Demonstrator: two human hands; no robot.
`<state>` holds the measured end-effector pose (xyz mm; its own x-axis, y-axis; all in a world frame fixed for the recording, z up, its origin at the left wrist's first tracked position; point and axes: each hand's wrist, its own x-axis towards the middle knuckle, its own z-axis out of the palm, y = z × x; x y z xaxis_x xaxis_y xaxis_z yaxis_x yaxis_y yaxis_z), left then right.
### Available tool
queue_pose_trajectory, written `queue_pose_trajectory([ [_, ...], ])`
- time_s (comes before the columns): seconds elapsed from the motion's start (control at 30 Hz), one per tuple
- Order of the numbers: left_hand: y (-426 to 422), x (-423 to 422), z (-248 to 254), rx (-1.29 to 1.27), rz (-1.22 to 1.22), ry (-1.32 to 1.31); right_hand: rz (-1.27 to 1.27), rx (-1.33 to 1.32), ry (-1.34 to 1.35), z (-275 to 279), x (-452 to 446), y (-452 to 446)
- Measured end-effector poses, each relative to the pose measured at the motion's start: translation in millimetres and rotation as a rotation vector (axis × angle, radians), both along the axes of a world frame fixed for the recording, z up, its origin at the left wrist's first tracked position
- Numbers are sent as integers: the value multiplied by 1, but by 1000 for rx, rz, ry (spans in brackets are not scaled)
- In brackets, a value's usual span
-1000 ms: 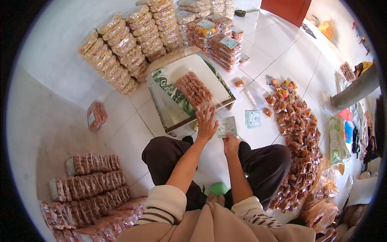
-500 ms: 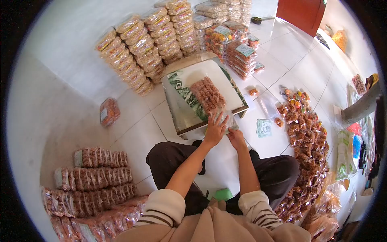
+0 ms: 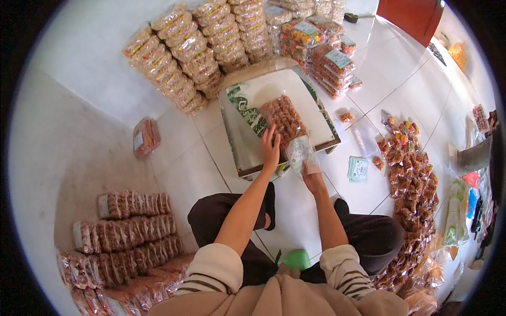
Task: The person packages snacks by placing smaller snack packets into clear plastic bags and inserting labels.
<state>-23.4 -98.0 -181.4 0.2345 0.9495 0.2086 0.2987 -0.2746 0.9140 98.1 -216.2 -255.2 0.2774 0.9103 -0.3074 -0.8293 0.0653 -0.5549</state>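
Observation:
A clear plastic bag point(image 3: 284, 120) packed with reddish-brown snacks lies on a low table point(image 3: 246, 158), its loose end toward me. Inside that end shows a pale green printed label card point(image 3: 299, 151). My left hand point(image 3: 271, 151) rests against the bag's left side, fingers stretched out and slightly apart. With its fingers closed, my right hand point(image 3: 314, 179) pinches the bag's loose end beside the table's front edge; the fingertips are partly hidden by the plastic.
More label cards point(image 3: 358, 169) lie on the floor tiles at right, near a long heap of small snack packets point(image 3: 411, 195). Stacked snack bags point(image 3: 179, 47) line the back wall. Filled packs point(image 3: 126, 231) are piled at left. A green object point(image 3: 297, 259) sits between my legs.
My left hand has moved from the bag's loose end to its left side. My right hand has come up to that end, where the label card now shows clearly. The view has shifted slightly.

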Motion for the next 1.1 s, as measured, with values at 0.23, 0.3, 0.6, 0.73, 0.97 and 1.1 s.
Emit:
queue_pose_trajectory([
  [0.23,-7,14,-18,-35,22,-45,31,-2,199,62,0,1],
  [0.3,-5,13,-19,33,17,-63,79,38,290,63,-4,3],
  [0.6,-5,10,-18,-71,-6,-99,-63,46,263,62,-13,8],
  [0.73,-10,9,-15,-48,-30,-45,-138,204,422,73,-16,15],
  [0.97,-5,8,-19,-22,-35,-32,-80,46,227,58,0,23],
  [1.1,-6,8,-12,-123,-68,-90,62,36,202,62,8,21],
])
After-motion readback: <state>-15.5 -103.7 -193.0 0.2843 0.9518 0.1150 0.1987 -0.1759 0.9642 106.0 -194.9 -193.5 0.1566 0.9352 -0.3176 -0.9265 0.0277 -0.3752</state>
